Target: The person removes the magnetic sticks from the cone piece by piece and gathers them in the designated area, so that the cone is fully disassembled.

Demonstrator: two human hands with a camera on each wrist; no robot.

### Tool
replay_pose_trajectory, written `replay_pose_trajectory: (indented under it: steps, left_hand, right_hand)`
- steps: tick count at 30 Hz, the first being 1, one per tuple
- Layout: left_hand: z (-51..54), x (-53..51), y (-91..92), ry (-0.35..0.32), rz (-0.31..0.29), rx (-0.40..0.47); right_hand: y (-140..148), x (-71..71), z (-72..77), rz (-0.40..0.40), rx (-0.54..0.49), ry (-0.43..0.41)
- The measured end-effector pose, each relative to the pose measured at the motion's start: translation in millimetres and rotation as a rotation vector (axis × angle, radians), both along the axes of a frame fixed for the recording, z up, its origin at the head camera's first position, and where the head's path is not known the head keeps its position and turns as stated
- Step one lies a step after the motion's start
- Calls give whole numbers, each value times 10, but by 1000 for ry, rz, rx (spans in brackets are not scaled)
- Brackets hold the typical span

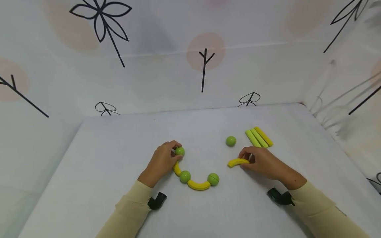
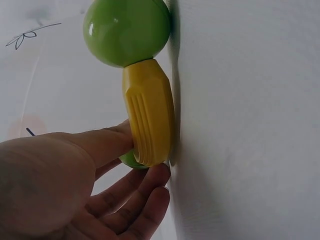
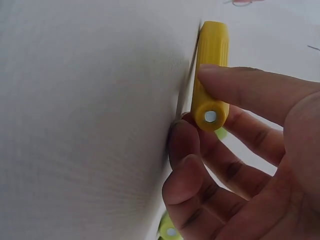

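Note:
On the white table a curved chain alternates green balls and curved yellow rods. My left hand (image 1: 163, 160) grips the green ball (image 1: 180, 151) at its upper left end, with the thumb by the first curved yellow rod (image 2: 149, 115). Below come a second green ball (image 1: 185, 176), another curved yellow rod (image 1: 198, 185) and a third green ball (image 1: 213, 179). To the right, my right hand (image 1: 262, 162) pinches a separate curved yellow rod (image 1: 236, 162) between thumb and fingers. The right wrist view shows a silvery disc in that rod's near end.
A loose green ball (image 1: 231, 141) lies beyond the right hand. Beside it are two light green straight rods (image 1: 253, 138) and one yellow straight rod (image 1: 263, 136). White patterned fabric walls (image 1: 166, 79) stand behind and at the sides of the table.

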State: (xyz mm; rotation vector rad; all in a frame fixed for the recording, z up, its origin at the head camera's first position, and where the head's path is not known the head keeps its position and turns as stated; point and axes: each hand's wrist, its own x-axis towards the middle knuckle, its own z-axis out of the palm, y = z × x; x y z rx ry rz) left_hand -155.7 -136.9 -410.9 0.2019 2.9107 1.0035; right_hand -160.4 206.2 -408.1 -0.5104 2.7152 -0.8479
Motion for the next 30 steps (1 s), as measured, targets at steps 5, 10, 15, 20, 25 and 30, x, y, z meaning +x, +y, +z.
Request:
replay_pose_trajectory:
  steps: [5,10,15,20,25,30]
  left_hand:
    - [1,2,-2,-1,-7,-13]
    - [14,7,10,-11,-5,-14]
    - [41,16,7,-14,-15,-38]
    - [101,53,-17,-26,-16,-124]
    - [123,69,-88,-116,-10,-209]
    - [100,63,-119,-173,-28,-258]
  right_hand:
    - [0,-6,-18,3,1,-6]
    - [-10,-4,-23,-1,3,0]
    - [-16,1,-15,5,4,12]
    - [-12,27,43,-15,25,20]
    - [-86,26,149,-76,19,98]
    - [-339,-1,223,-24,-32,152]
